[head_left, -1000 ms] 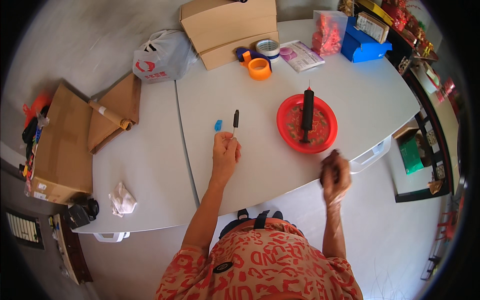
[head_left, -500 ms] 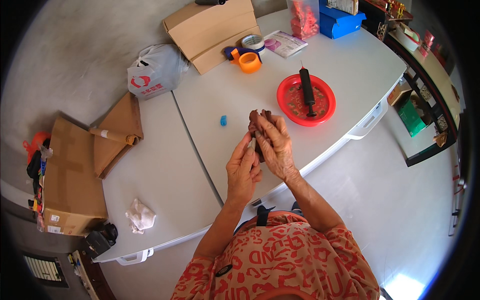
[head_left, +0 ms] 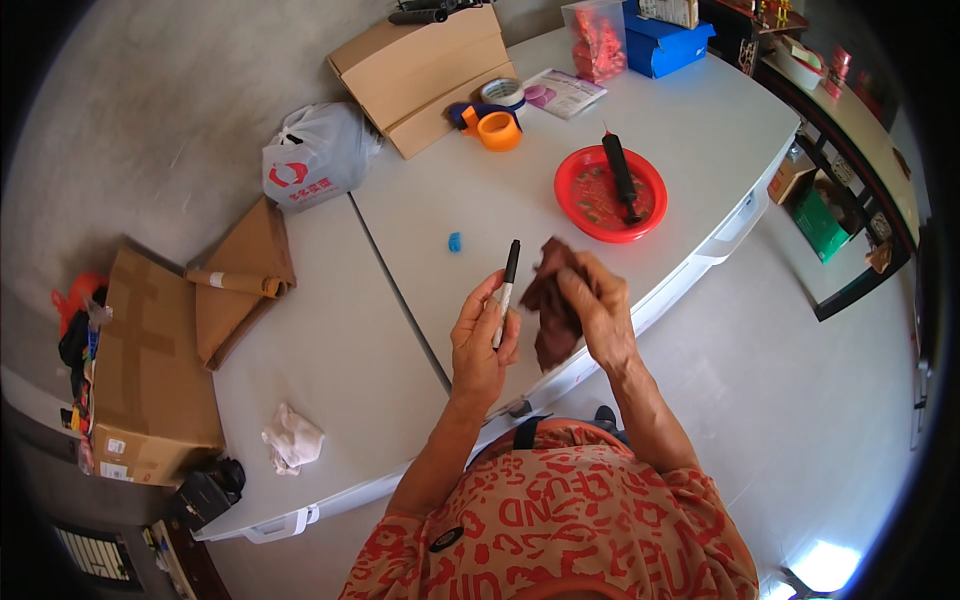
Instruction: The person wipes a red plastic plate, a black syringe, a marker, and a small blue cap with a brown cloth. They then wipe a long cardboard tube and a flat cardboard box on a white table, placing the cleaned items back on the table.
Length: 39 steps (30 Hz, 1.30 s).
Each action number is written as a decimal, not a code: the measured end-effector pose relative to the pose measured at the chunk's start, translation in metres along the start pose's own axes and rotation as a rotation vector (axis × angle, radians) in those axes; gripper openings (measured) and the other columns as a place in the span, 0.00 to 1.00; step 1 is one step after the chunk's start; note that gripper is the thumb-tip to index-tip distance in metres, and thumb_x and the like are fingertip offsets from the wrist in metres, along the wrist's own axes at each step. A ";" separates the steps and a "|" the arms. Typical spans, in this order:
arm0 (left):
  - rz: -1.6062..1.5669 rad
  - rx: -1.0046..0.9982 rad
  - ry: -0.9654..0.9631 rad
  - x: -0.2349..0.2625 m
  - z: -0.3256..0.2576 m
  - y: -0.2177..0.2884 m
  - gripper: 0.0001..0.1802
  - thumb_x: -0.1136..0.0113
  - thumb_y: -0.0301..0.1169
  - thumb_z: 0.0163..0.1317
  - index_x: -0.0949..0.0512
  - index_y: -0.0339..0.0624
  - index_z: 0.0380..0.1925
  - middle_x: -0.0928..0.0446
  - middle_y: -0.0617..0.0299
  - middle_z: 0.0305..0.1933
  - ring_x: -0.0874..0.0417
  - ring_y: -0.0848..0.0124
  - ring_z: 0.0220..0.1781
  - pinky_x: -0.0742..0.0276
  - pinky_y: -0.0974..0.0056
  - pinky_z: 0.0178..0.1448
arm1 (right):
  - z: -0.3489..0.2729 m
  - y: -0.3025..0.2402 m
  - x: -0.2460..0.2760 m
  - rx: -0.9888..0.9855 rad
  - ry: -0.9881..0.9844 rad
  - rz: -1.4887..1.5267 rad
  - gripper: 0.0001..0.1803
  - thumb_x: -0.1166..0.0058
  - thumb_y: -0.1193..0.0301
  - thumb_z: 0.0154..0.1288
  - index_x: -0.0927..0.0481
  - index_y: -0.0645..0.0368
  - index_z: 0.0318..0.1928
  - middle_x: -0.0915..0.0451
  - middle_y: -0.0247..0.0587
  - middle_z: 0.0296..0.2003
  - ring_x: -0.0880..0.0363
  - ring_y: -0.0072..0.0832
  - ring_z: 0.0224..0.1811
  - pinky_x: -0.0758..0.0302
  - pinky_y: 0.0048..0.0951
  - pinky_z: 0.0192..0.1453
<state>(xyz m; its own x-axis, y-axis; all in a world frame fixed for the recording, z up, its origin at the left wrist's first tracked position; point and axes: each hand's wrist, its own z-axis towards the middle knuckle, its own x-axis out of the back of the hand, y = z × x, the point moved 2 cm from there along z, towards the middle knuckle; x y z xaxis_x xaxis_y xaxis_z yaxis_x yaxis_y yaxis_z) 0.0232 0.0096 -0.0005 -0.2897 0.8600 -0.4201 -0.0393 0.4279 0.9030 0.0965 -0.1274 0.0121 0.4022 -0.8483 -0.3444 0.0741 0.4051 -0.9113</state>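
Upright in my left hand (head_left: pixel 480 345) is a marker pen (head_left: pixel 507 290) with a white barrel and a black cap, pinched between thumb and fingers. My right hand (head_left: pixel 602 305) grips a crumpled brown cloth (head_left: pixel 552 308), which hangs just right of the pen and apart from it. Both hands are above the table's near edge. Beyond them a small blue object (head_left: pixel 455 242) lies on the table. A red plate (head_left: pixel 570 215) sits farther right, with a black hand pump (head_left: pixel 620 175) resting across it.
Rolls of tape, one of them orange (head_left: pixel 498 131), lie near an open cardboard box (head_left: pixel 420 75) at the back. A white plastic bag (head_left: pixel 318 155) stands left of it. A white cloth (head_left: pixel 293 438) and a large carton (head_left: pixel 155 350) are at the left. A blue box (head_left: pixel 670 48) sits far right.
My hands have moved apart. The brown cloth has come off the pen and gone right with my right hand, leaving the capped pen showing in my left.
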 end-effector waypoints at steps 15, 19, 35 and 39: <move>-0.059 0.023 0.115 0.009 0.007 -0.009 0.17 0.54 0.32 0.74 0.26 0.37 0.57 0.25 0.71 0.32 0.31 0.84 0.25 0.38 0.76 0.24 | -0.022 0.024 -0.016 0.275 -0.265 -0.519 0.15 0.45 0.77 0.63 0.22 0.64 0.50 0.27 0.48 0.44 0.21 0.40 0.40 0.22 0.33 0.43; -0.217 0.044 0.003 0.020 0.013 -0.013 0.18 0.51 0.30 0.71 0.28 0.37 0.58 0.23 0.66 0.46 0.25 0.79 0.42 0.26 0.71 0.43 | -0.012 0.019 -0.009 0.164 -0.135 -0.358 0.16 0.51 0.82 0.65 0.23 0.65 0.53 0.28 0.46 0.45 0.24 0.30 0.39 0.26 0.27 0.46; -0.446 0.086 0.015 0.031 0.029 -0.027 0.18 0.52 0.35 0.72 0.27 0.36 0.56 0.26 0.67 0.37 0.25 0.77 0.39 0.26 0.69 0.47 | -0.041 0.028 -0.031 0.512 -0.314 -0.963 0.20 0.41 0.78 0.49 0.20 0.61 0.47 0.25 0.44 0.47 0.24 0.43 0.41 0.20 0.39 0.40; -0.362 0.048 -0.054 0.028 0.025 -0.019 0.17 0.51 0.36 0.72 0.28 0.38 0.55 0.29 0.68 0.32 0.30 0.79 0.29 0.31 0.72 0.32 | -0.030 0.010 -0.013 -0.054 -0.274 -0.192 0.08 0.48 0.77 0.63 0.23 0.67 0.42 0.21 0.43 0.35 0.20 0.31 0.36 0.22 0.32 0.36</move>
<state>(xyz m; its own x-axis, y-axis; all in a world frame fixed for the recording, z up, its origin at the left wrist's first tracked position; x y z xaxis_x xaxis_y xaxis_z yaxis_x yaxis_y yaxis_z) 0.0395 0.0322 -0.0320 -0.2138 0.6632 -0.7173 -0.0847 0.7189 0.6899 0.0644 -0.1229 0.0008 0.6163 -0.7812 -0.0991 0.1262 0.2222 -0.9668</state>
